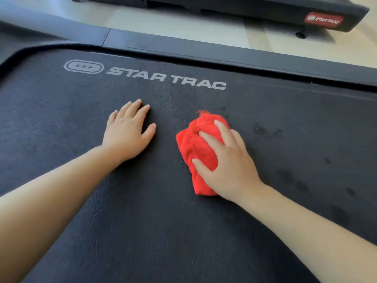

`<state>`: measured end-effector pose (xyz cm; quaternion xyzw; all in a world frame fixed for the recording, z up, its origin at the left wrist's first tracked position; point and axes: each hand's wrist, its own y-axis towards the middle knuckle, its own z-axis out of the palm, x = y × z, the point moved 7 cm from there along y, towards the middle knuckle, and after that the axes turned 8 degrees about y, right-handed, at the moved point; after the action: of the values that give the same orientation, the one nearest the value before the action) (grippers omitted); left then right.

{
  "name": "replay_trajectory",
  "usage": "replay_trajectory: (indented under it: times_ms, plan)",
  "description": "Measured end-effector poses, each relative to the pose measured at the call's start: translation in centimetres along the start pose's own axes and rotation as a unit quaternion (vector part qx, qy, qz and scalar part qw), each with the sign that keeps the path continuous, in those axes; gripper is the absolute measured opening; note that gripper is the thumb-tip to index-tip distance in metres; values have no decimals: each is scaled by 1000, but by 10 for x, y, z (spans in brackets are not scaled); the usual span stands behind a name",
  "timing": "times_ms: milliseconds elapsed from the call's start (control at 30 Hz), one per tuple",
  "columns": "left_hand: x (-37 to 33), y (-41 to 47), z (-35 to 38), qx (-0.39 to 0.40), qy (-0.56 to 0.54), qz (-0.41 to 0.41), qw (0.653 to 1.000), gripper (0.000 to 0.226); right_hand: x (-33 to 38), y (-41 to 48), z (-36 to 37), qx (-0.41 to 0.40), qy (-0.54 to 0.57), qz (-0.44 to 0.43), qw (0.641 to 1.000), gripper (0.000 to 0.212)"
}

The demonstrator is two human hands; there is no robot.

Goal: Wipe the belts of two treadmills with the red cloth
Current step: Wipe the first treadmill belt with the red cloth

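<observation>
A black treadmill belt (142, 201) with a grey STAR TRAC logo fills most of the head view. A bunched red cloth (195, 148) lies on it right of centre. My right hand (228, 160) presses down on the cloth with spread fingers and covers its right half. My left hand (128, 131) rests flat on the bare belt to the left of the cloth, fingers straight, a short gap away from it. Dark damp spots (285, 174) mark the belt to the right of the cloth.
The dark side rail (224, 50) of this treadmill runs along the far edge of the belt. Beyond a strip of pale floor (183, 23) stands a second treadmill (244, 7) with a red STAR TRAC label (324, 19) on its end.
</observation>
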<state>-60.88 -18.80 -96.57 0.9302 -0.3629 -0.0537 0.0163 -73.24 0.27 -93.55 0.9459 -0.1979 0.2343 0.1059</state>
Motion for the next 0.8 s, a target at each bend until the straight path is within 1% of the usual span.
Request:
replay_trajectory:
  times_ms: [100,233,333,433,533,600,633,733,800]
  plan:
    - [-19,-46,0,21,7,27,999,62,-4,-23,-1,8,-8,5,1000,65]
    - [-41,-88,-3,35,23,59,997,80,-4,8,2,-1,-33,32,999,68]
    - [-44,-94,-4,33,23,53,998,75,-2,35,6,3,-38,48,998,69]
    - [-43,-93,-5,31,23,47,998,71,-3,38,7,15,-27,44,999,67]
    - [-45,-95,-4,37,18,46,998,62,-2,14,5,23,-24,24,999,64]
    - [-49,-105,-4,39,8,51,998,59,1,-8,2,28,-25,8,999,64]
    - [-52,-113,-5,40,8,57,998,60,3,-21,0,26,-25,1,999,63]
    - [-59,-141,-9,40,9,86,995,73,7,-56,-4,18,-21,-23,999,63]
    - [-60,-151,-10,43,9,101,994,73,6,-65,-3,22,-22,-18,999,64]
